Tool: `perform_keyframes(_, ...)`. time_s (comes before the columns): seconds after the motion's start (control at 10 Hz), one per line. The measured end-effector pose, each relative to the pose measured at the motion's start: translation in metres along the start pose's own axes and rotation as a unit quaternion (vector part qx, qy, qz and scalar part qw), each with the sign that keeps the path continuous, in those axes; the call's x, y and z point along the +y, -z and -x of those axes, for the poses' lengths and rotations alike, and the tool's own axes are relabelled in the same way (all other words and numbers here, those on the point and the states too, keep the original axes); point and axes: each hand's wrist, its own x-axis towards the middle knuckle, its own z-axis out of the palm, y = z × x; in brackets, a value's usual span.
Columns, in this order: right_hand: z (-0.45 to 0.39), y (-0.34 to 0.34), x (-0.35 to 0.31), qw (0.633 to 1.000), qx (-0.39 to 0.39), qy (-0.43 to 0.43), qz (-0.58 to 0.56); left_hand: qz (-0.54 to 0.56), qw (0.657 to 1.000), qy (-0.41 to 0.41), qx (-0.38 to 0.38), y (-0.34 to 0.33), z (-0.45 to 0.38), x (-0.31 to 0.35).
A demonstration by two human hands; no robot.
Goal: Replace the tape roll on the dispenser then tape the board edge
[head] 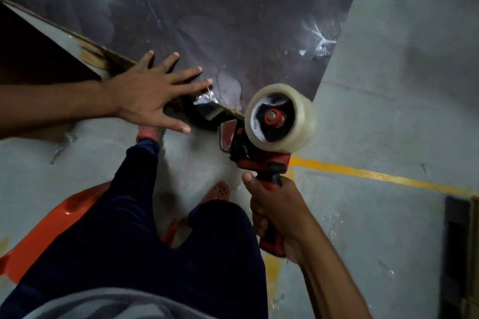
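A large dark board (pixel 233 15) wrapped in shiny plastic film stands on the floor, its lower corner near the middle of the view. My left hand (pixel 153 96) lies flat with spread fingers on the board's near edge, close to that corner. My right hand (pixel 274 210) grips the handle of a red and black tape dispenser (pixel 256 158). A full roll of clear tape (pixel 281 118) sits on its hub. The dispenser's front end is at the board's corner, where a strip of clear tape (pixel 207 105) runs onto the edge.
I sit on an orange plastic stool (pixel 51 228), legs in dark trousers (pixel 145 228) and perforated sandals (pixel 216 190). The grey floor (pixel 401 85) carries a yellow painted line (pixel 375 176). A dark box-like object (pixel 461 254) stands at the right edge. A worn patch (pixel 90 55) marks the board's edge.
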Motion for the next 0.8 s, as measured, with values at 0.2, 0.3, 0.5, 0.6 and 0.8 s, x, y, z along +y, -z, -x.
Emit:
perform_keyframes(0.2, -0.091, -0.027, -0.094, 0.977, -0.047, 0.13, -0.165, 0.021, 0.997, 0.049, 0.059, 0.017, -0.033, -0.048)
perform_keyframes(0.3, -0.167, -0.046, -0.14, 0.954, -0.072, 0.13, -0.261, 0.029, 0.993, 0.077, 0.087, 0.032, -0.06, -0.084)
perform_keyframes(0.5, -0.243, -0.074, -0.208, 0.933, -0.091, 0.143, -0.318, 0.074, 0.985, 0.106, 0.118, 0.052, -0.105, -0.124)
perform_keyframes(0.6, -0.256, -0.082, -0.228, 0.956, -0.051, 0.14, -0.254, 0.087, 0.982, 0.11, 0.125, 0.056, -0.119, -0.131)
perform_keyframes(0.8, -0.232, -0.069, -0.233, 0.906, 0.268, 0.218, 0.245, 0.108, 0.983, 0.107, 0.104, 0.067, -0.116, -0.139)
